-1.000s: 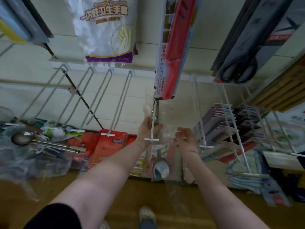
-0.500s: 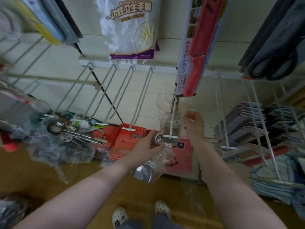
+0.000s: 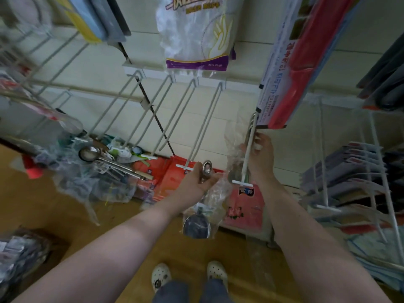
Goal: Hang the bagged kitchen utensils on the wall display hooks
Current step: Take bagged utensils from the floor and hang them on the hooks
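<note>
My left hand (image 3: 197, 179) grips the ringed handle of a steel ladle in a clear bag (image 3: 202, 209); its bowl hangs down below my hand. My right hand (image 3: 261, 154) holds a second bagged utensil (image 3: 237, 147) that hangs on a white wire hook (image 3: 248, 149), fingers curled round the bag and the wire high up near the wall. The left hand with its ladle sits just left of that hook's front tip. Several bare white hooks (image 3: 197, 127) stick out from the wall to the left.
A heap of bagged ladles and utensils (image 3: 94, 167) lies on the wooden floor at the left. Red packs (image 3: 172, 176) lean against the wall base. A glove pack (image 3: 196, 33) and a red boxed item (image 3: 293, 62) hang overhead. Racks of flat packs (image 3: 354, 178) stand at the right.
My right hand has slid up the hook with the hung bag toward the wall. My left hand has come away from the hook holding another bagged ladle. The view has swung right and down.
</note>
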